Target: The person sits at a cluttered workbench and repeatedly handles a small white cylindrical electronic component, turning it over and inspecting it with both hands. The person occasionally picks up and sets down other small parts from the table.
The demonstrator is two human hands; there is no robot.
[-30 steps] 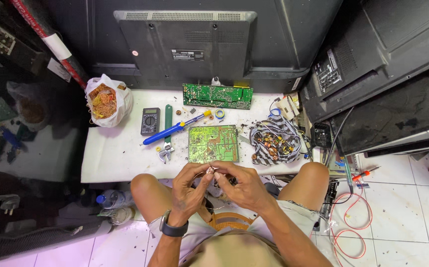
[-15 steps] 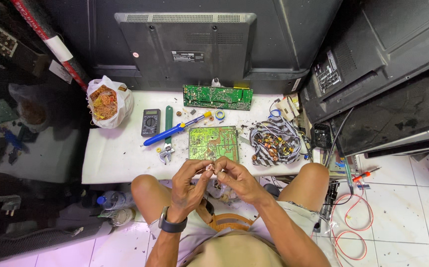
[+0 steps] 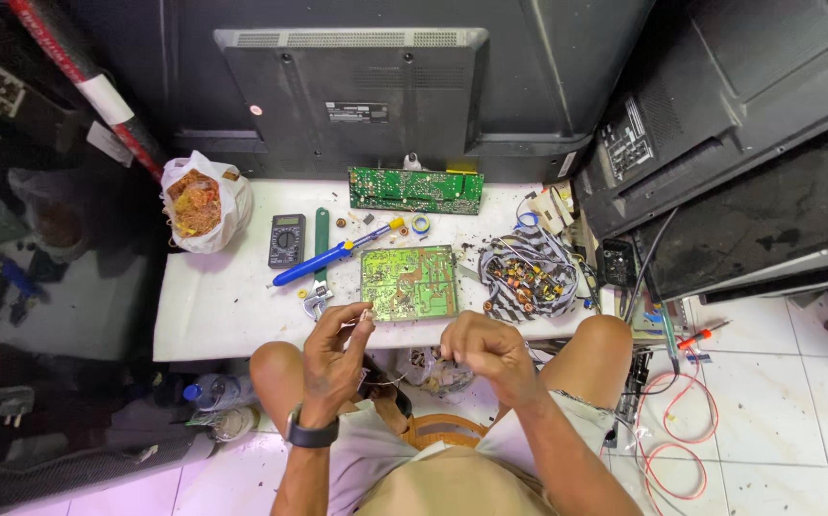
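Note:
My left hand point(image 3: 333, 355), with a black watch on its wrist, is raised to the table's front edge. Its thumb and forefinger pinch something very small just beside the near left corner of a green circuit board point(image 3: 409, 282). My right hand point(image 3: 481, 349) is curled shut below the board's near right corner, over my lap. A thin wire point(image 3: 393, 379) seems to sag between the two hands. A dark tool handle point(image 3: 376, 373) shows under my left palm. What my right fingers hold is hidden.
On the white table point(image 3: 223, 315) lie a blue-handled tool point(image 3: 323, 263), a wrench point(image 3: 318, 291), a multimeter point(image 3: 286, 240), a second green board point(image 3: 416, 190), a wire bundle point(image 3: 527, 277) and a bag of copper scrap point(image 3: 196, 201). Black TV backs stand behind and to the right. Red cables lie on the tiled floor point(image 3: 767, 401).
My hands were joined in front of me. They have come apart: the left went up towards the board's corner, the right moved out to the right.

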